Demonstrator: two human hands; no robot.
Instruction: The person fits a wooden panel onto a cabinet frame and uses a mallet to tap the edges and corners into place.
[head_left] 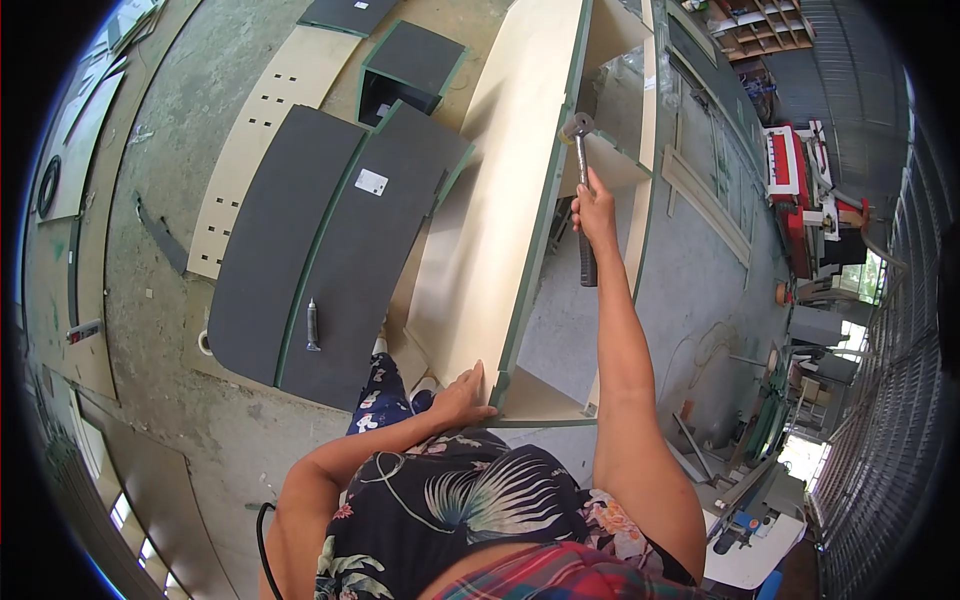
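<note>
A hammer is gripped in my right hand, its head raised at the edge of a long wooden cabinet frame. The hammer's dark handle end sticks out below my fist. My left hand rests flat on the near end of the same frame, fingers stretched along the pale board by its green edge. Crosswise panels divide the open right side of the frame.
Dark grey panels with green edges lie left of the frame, with a small tube on top. A pale board with slots lies beyond them. A red machine stands at the right; a white bench is lower right.
</note>
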